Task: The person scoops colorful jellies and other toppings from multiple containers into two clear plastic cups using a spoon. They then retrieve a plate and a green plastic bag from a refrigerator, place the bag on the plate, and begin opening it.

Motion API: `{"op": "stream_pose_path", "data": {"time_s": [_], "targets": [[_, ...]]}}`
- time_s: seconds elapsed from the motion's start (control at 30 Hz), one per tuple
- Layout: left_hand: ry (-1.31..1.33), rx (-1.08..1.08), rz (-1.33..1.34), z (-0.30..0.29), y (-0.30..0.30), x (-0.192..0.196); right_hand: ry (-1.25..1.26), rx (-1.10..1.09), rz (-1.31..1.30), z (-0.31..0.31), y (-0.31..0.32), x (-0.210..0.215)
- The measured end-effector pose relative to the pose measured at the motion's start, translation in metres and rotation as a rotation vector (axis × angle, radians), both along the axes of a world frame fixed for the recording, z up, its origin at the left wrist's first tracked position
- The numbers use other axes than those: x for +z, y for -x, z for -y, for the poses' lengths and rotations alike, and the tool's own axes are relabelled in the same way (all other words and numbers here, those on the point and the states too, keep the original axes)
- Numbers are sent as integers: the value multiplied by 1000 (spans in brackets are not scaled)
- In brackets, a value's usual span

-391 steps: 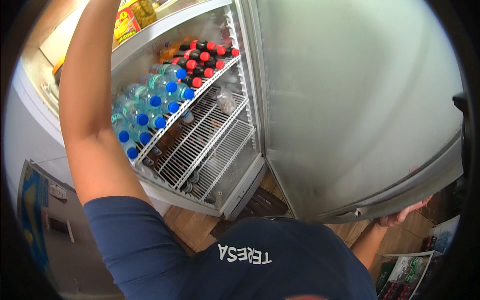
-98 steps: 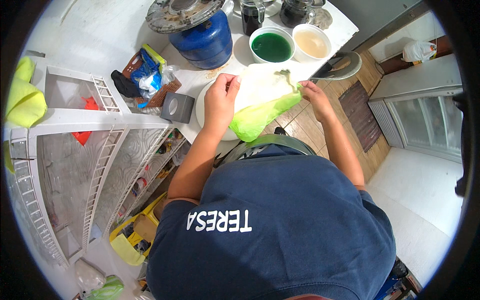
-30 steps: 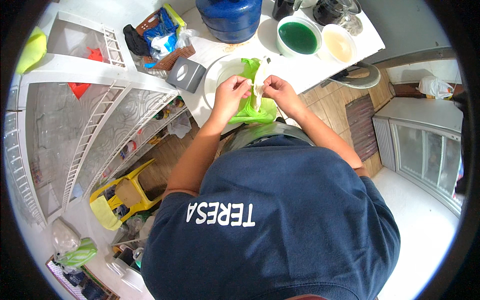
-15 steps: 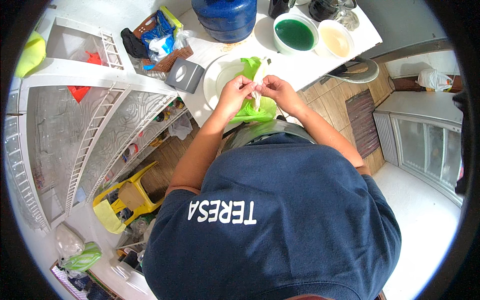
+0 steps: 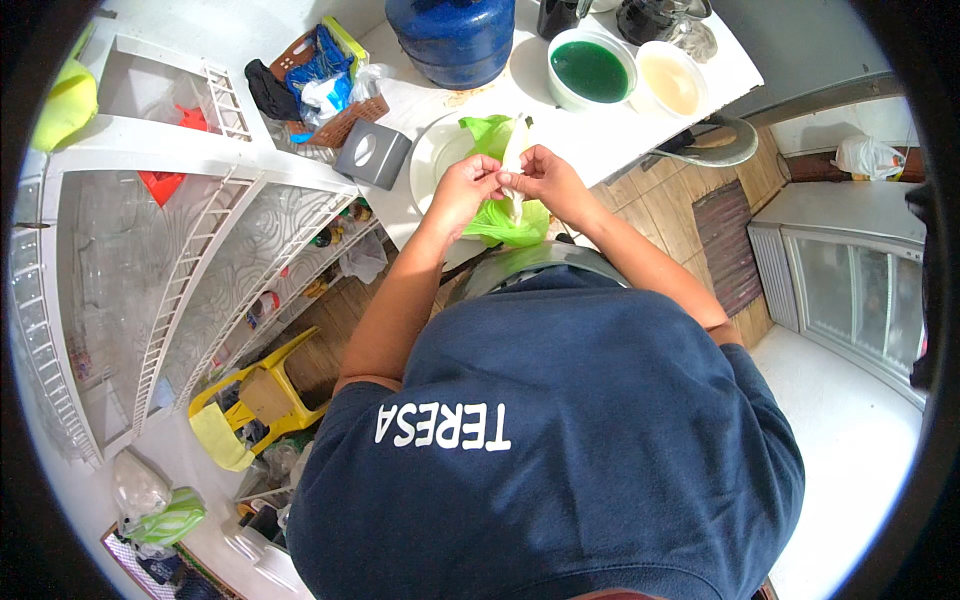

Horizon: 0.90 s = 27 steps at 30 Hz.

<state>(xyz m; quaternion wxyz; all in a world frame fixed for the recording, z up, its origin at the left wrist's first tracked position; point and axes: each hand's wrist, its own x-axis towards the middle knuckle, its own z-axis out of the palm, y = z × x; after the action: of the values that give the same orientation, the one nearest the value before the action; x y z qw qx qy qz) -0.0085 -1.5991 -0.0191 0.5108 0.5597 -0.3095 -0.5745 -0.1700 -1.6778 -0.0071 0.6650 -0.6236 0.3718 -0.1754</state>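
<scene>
My left hand [image 5: 466,192] and my right hand [image 5: 550,184] meet over the table's near edge, fingertips pinched together. Between them runs a long whitish strip [image 5: 516,148], upright in the view, gripped near its middle. Bright lime-green sheets [image 5: 510,228] flare around the strip below my fingers, and another green part shows above my left hand. Whether the green is leaf or thin plastic, I cannot tell. A round white plate [image 5: 428,168] lies on the table beneath and left of my hands.
A white table [image 5: 535,105] bears a blue jug [image 5: 455,45], a bowl of green liquid [image 5: 592,70], a bowl of cream liquid [image 5: 672,82], a grey box [image 5: 372,154] and a brown basket [image 5: 348,122]. A yellow chair [image 5: 290,390] stands left; a glass-fronted fridge [image 5: 850,270], right.
The upper green part has spread leftward, and more of the whitish strip shows above my fingers. My right hand has shifted slightly; both hands keep their pinch.
</scene>
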Motion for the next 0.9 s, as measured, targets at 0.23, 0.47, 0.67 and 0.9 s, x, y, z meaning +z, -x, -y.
{"op": "stream_pose_path", "data": {"time_s": [0.23, 0.47, 0.67, 0.9], "targets": [[-4, 64, 349, -5, -3, -1, -99, 16, 108, -5, -3, -10], [-62, 124, 747, -5, 7, 15, 123, -13, -40, -6, -8, -14], [-67, 40, 736, -5, -7, 14, -70, -15, 38, -1, -4, -12], [42, 52, 483, -6, 1, 4, -286, 27, 143, -10, -5, -2]]}}
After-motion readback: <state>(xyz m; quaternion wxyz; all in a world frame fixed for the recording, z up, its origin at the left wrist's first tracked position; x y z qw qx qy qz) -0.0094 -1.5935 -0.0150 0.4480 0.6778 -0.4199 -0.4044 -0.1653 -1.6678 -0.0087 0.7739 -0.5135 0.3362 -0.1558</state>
